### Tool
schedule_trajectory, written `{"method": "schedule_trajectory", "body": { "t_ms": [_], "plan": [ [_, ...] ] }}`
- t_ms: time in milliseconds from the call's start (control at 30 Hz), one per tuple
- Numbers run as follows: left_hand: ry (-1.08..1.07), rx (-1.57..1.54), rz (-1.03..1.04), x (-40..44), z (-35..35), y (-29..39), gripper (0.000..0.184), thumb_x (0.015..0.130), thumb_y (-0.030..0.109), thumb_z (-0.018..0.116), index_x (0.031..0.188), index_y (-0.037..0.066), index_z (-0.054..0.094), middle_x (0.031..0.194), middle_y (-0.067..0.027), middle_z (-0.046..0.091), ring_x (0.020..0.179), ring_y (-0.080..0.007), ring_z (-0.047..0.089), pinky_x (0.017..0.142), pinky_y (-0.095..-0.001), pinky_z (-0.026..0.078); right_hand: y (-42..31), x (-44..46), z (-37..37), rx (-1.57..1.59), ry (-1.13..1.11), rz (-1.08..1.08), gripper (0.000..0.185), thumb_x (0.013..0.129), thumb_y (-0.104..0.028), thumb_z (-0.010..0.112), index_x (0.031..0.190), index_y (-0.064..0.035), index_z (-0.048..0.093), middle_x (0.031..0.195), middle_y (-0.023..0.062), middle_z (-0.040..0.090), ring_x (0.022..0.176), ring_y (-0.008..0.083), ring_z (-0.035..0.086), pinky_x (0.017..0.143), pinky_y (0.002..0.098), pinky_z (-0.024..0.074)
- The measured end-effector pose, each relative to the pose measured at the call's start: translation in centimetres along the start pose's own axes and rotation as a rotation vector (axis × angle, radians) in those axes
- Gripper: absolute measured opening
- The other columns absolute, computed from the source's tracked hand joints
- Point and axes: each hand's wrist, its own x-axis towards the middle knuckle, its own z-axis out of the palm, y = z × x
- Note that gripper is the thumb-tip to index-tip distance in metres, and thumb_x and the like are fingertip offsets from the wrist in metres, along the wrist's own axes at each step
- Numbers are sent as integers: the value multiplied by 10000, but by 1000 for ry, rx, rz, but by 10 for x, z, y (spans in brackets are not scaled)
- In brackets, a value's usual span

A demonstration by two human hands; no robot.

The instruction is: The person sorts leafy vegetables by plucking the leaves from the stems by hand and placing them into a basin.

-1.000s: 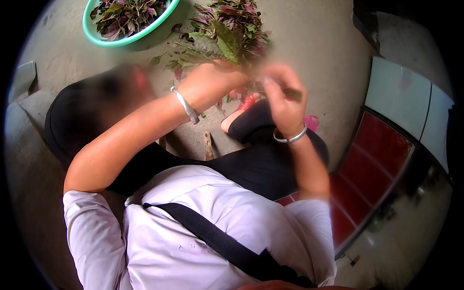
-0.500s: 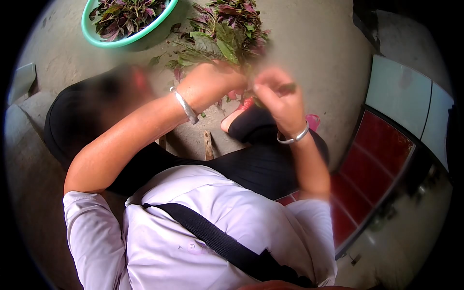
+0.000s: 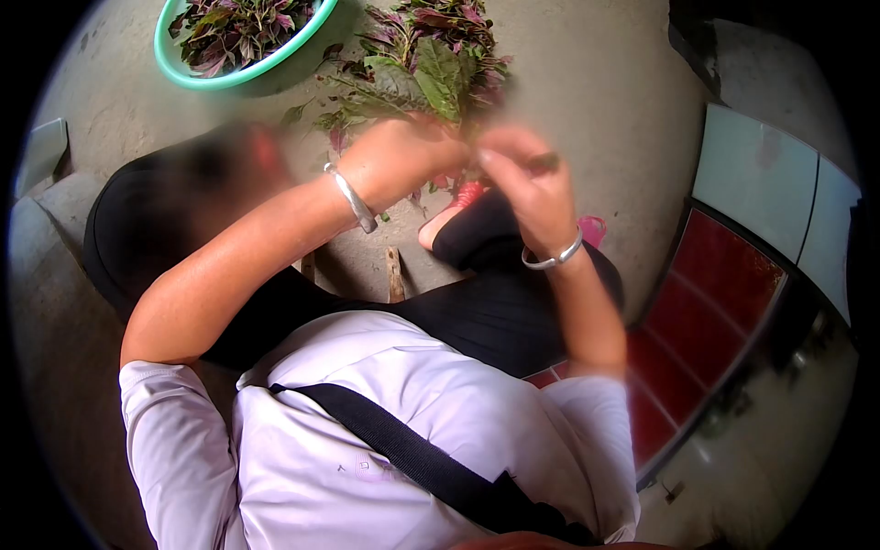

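My left hand (image 3: pixel 408 154) is closed round the stem end of a sprig of leafy greens (image 3: pixel 442 81), whose broad green leaves stick up beyond the knuckles. Close against it, my right hand (image 3: pixel 533 188) is pinched, thumb to fingers, at the same stem area. A small dark green leaf piece (image 3: pixel 544 164) shows at the right fingers. Blur hides the exact contact between the fingertips. Just beyond the hands lies a pile of purple-and-green leafy greens (image 3: pixel 403 38) on the floor.
A green-rimmed basin (image 3: pixel 252 73) of similar leaves stands at the upper left. My sandalled foot (image 3: pixel 446 223) is below the hands, near a piece of wood (image 3: pixel 394 275). A pink object (image 3: pixel 594 230) sits beside my right wrist. A red-panelled cabinet (image 3: pixel 720 302) stands to the right.
My right hand has shifted slightly left, closer to my left hand. The leaves of the held sprig have turned, so a broad leaf faces me more upright.
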Motion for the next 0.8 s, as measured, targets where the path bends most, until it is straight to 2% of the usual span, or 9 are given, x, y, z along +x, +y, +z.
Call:
{"method": "schedule_trajectory", "body": {
  "t_ms": [367,567,800],
  "plan": [
    [21,224,254,-3,1,-5,211,821,210,560,772,9,597,638,-9,576,592,-70,517,548,-220,415,3,2,-2,223,-46,78,145,793,-84,599,907,4,580,812,13,581,743,67,511,686,204,414],
    [-11,213,163,-3,-1,2,233,824,226,560,769,1,588,640,-15,573,585,-76,504,549,-222,413,4,1,-2,308,-40,91,136,793,-72,595,901,7,576,820,26,584,758,80,520,702,214,417],
    [-5,273,193,-4,-1,3,246,828,243,555,789,3,592,644,-21,572,591,-83,508,555,-231,421,6,1,0,403,-32,96,93,799,-44,575,878,4,572,822,36,588,765,92,528,724,219,412]
  ]
}}
